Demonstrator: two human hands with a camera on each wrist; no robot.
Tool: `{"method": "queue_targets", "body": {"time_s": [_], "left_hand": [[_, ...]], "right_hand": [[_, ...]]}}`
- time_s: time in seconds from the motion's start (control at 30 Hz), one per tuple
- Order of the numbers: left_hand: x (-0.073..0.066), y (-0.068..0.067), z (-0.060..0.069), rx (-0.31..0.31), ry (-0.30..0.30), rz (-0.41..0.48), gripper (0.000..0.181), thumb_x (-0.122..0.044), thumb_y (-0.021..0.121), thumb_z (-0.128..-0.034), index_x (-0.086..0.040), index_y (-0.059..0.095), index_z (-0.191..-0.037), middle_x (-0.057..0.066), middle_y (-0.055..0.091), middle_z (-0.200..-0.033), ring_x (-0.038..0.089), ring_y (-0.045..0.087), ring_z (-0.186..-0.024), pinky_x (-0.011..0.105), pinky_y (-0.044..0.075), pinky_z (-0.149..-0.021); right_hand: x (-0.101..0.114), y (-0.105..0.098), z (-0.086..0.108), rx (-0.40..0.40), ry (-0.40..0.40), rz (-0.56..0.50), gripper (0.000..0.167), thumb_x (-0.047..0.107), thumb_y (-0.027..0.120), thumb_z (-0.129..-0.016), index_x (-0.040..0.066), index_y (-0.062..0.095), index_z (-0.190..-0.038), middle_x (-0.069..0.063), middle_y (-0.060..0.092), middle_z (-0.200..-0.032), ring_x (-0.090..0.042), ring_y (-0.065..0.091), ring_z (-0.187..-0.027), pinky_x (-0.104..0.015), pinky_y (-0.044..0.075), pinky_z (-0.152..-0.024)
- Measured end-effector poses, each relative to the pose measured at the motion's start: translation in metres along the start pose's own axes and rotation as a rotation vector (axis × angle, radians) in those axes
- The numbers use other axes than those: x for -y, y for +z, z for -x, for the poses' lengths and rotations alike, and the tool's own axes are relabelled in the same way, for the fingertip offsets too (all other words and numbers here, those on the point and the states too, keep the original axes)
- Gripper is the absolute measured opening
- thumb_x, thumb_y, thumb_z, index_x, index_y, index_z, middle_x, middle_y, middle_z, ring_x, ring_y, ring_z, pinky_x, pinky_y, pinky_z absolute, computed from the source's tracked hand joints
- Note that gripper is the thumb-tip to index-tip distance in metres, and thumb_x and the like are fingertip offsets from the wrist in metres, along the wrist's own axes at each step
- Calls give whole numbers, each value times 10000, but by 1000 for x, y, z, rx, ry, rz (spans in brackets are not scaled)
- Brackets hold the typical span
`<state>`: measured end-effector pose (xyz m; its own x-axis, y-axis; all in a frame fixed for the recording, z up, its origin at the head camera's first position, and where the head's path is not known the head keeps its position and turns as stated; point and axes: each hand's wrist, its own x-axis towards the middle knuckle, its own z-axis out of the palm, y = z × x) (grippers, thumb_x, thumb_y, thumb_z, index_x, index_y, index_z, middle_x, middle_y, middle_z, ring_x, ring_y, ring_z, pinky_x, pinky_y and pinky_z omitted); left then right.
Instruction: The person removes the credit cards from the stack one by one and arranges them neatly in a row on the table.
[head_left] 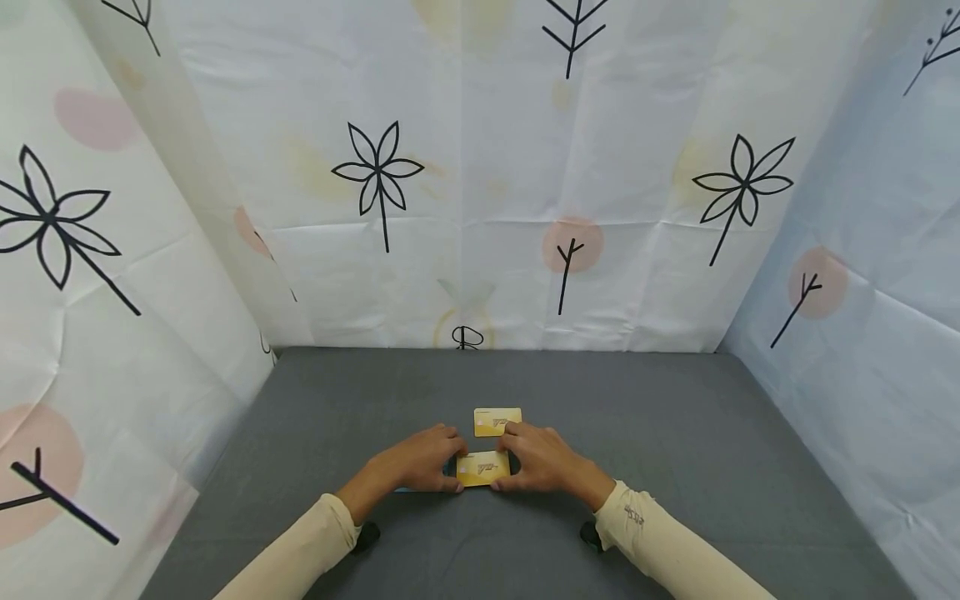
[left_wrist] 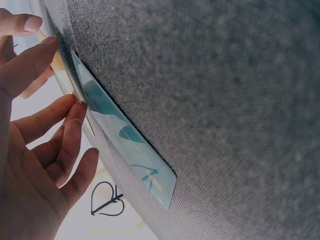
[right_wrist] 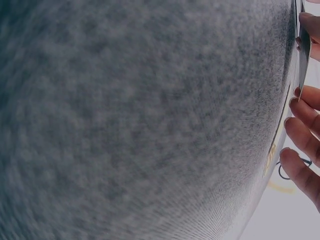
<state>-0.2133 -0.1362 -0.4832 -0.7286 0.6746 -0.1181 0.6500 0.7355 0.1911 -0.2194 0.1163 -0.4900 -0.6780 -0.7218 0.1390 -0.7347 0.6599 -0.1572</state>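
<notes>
In the head view, a yellow bank-style card (head_left: 482, 470) is held by its two short ends between both hands, just above the table. The left hand (head_left: 422, 460) pinches its left end between thumb and fingertips, and the right hand (head_left: 546, 461) does the same at its right end. From the right wrist view this card (right_wrist: 304, 60) appears almost edge-on. Beyond it lies a second yellow card (head_left: 489, 421), its lower right corner covered by the right hand. A teal and pale blue card (left_wrist: 131, 137) lies flat beneath the left hand, mostly hidden in the head view.
The dark grey cloth-covered table (head_left: 637, 408) spreads around the cards. Patterned white fabric (head_left: 495, 167) hangs behind the table and along its left and right sides. A dark wristband part (head_left: 366, 537) shows below the left sleeve.
</notes>
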Motion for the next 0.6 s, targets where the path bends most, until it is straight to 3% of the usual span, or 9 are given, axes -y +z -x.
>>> {"method": "queue_targets", "body": {"time_s": [0.6], "left_hand": [[2,3,-1,-2,-6,-6,433,-454,780,-861,-161,669,-1159,-34,597,-1047,104,503,-910,326,479,-844]], "right_hand": [[1,4,0,23,8,11,493,626,751,-805,212,699,-1067,90,501,-875,-23,389,-661,-216,311,-528]]}}
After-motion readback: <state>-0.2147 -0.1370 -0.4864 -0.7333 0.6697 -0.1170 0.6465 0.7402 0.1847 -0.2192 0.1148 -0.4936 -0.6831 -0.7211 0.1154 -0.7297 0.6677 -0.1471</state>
